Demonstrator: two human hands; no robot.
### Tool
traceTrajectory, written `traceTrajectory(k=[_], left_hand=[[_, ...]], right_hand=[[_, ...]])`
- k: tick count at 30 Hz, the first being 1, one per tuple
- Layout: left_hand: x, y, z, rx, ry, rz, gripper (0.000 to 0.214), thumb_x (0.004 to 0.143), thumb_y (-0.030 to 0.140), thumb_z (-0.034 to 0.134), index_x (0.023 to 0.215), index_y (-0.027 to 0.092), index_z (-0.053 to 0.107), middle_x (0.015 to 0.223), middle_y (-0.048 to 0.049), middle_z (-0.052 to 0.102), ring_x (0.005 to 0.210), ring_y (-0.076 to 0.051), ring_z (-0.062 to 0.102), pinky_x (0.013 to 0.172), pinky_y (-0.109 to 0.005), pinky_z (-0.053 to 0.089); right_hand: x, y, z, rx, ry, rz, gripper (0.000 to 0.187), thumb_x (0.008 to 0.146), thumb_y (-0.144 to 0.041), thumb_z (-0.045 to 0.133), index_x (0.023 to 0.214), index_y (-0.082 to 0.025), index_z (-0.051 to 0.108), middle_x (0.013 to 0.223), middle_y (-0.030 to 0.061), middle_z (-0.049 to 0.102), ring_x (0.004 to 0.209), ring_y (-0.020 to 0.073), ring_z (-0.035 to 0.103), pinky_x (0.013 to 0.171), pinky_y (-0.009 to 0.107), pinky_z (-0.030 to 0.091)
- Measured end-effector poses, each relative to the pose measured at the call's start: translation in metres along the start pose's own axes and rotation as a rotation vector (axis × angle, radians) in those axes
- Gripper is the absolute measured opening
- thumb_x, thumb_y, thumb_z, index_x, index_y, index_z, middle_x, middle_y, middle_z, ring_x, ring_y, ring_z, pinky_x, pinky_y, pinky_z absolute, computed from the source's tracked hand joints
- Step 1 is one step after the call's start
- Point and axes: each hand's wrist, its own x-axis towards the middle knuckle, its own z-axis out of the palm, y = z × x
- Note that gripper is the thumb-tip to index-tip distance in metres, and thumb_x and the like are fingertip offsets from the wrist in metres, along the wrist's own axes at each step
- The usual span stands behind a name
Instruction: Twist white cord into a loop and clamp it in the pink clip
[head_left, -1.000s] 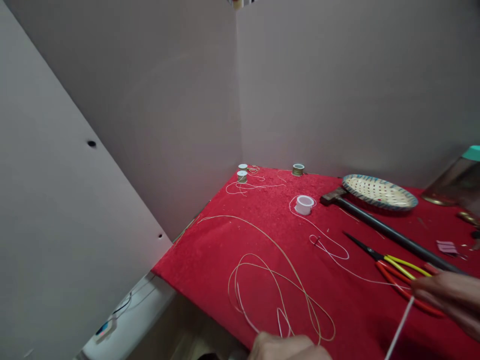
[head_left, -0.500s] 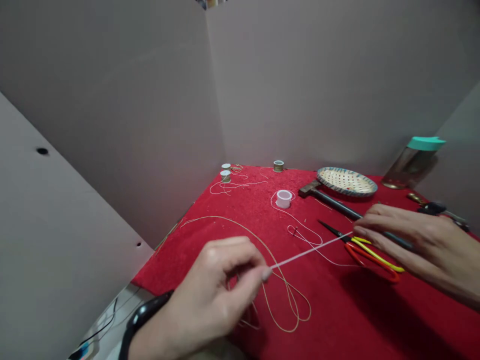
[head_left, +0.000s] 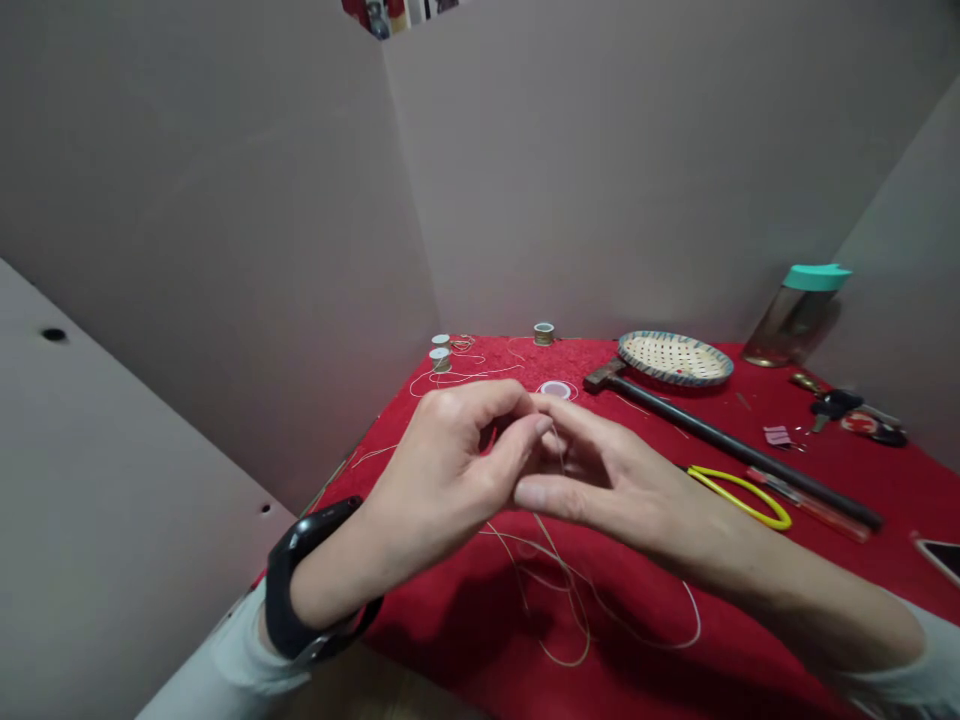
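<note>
Thread (head_left: 559,445), pale and thin, is pinched between the fingertips of both hands where they meet above the red desk (head_left: 720,620), just in front of the small white spool (head_left: 556,389). The left hand (head_left: 450,470) is narrowed to a pinch, thumb against forefinger, on the strand; the right hand (head_left: 600,480) closes on it from the other side, fingers drawn together. Below the hands, loose cord loops (head_left: 570,610) lie tangled on the desk. Beyond the spool's right side lies a hammer (head_left: 720,435), with a woven dish (head_left: 675,357) behind it; yellow-handled scissors (head_left: 742,490) lie nearer than the hammer's shaft.

The likely trouble is the strand slipping from so fine a pinch, since it is barely visible between the fingertips. The hanging end could also snag in the loops underneath and drag them into a knot if either hand pulls away quickly.
</note>
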Motion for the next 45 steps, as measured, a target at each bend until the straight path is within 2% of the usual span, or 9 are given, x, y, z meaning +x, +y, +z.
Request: traceTrajectory(k=[4,8,14,21,27,31,37,41,45], left_hand=[[0.012,0.006,-0.006,0.173,0.085,0.148,0.023,0.093,0.014,0.051,0.072,0.016,0.062,0.068,0.0003,0.064,0.061,-0.013,0.057,0.061,-0.024,0.041],[0.023,0.012,-0.012,0.198,0.15,0.204,0.026,0.091,0.013,0.052,0.066,0.018,0.052,0.062,0.004,0.052,0.058,-0.011,0.045,0.059,-0.024,0.033],[0.023,0.01,-0.02,-0.257,-0.141,-0.065,0.026,0.098,0.028,0.047,0.075,0.017,0.055,0.067,0.0034,0.052,0.054,-0.01,0.032,0.049,-0.023,0.027],[0.016,-0.004,-0.016,-0.56,-0.193,-0.107,0.021,0.096,0.032,0.057,0.081,0.017,0.057,0.073,0.0051,0.055,0.055,-0.007,0.03,0.05,-0.02,0.025],[0.014,-0.001,-0.017,-0.456,-0.229,-0.132,0.022,0.093,0.033,0.062,0.08,0.016,0.062,0.072,0.004,0.051,0.058,-0.007,0.031,0.051,-0.022,0.025],[0.014,0.002,-0.017,-0.41,-0.255,-0.226,0.023,0.091,0.035,0.063,0.079,0.016,0.06,0.069,0.0047,0.045,0.058,-0.008,0.029,0.051,-0.023,0.024],[0.01,0.002,-0.018,-0.611,-0.166,-0.248,0.005,0.086,0.019,0.055,0.091,0.018,0.055,0.076,0.0052,0.042,0.056,-0.008,0.023,0.049,-0.024,0.019],[0.006,0.004,-0.017,-0.661,-0.138,-0.263,0.012,0.08,0.008,0.052,0.087,0.018,0.053,0.073,0.0048,0.041,0.056,-0.008,0.022,0.05,-0.025,0.018],[0.005,0.002,-0.008,-0.722,-0.13,-0.198,0.008,0.088,0.011,0.054,0.089,0.019,0.054,0.074,0.0056,0.044,0.054,-0.007,0.023,0.049,-0.024,0.019]], right_hand=[[0.004,-0.01,-0.009,-0.145,0.09,-0.048,0.027,0.088,-0.025,0.067,0.112,-0.022,0.054,0.07,-0.0068,0.049,0.058,0.0075,0.047,0.053,0.019,0.042],[0.004,-0.03,-0.02,-0.472,0.17,-0.114,0.016,0.097,-0.034,0.054,0.093,-0.02,0.061,0.064,-0.0058,0.038,0.051,0.0073,0.032,0.043,0.021,0.028],[-0.004,-0.047,-0.03,-0.661,0.182,-0.195,0.023,0.099,-0.032,0.054,0.083,-0.023,0.069,0.074,-0.0022,0.057,0.064,0.0104,0.045,0.056,0.024,0.032],[-0.01,-0.047,-0.033,-0.623,0.131,-0.044,0.026,0.099,-0.042,0.052,0.089,-0.025,0.07,0.067,-0.0052,0.056,0.063,0.0089,0.05,0.058,0.021,0.039],[-0.012,-0.053,-0.038,-0.586,0.192,-0.119,0.014,0.088,-0.04,0.068,0.088,-0.03,0.079,0.101,-0.0028,0.073,0.101,0.0169,0.064,0.089,0.025,0.046],[-0.012,-0.06,-0.043,-0.398,0.312,-0.024,0.02,0.084,-0.042,0.071,0.077,-0.024,0.075,0.078,0.0011,0.068,0.078,0.0151,0.061,0.07,0.025,0.046],[-0.004,-0.058,-0.076,-0.313,0.581,0.074,0.017,0.076,-0.035,0.069,0.069,-0.019,0.066,0.049,-0.0068,0.03,0.044,0.0055,0.022,0.044,0.023,0.017],[0.0,-0.048,-0.09,-0.386,0.539,0.099,0.018,0.074,-0.034,0.073,0.073,-0.017,0.068,0.053,-0.0031,0.047,0.046,0.0068,0.033,0.044,0.023,0.021],[-0.001,-0.041,-0.067,-0.361,0.353,0.133,0.021,0.08,-0.037,0.07,0.082,-0.016,0.069,0.068,0.0016,0.063,0.052,0.0073,0.044,0.046,0.022,0.026]])
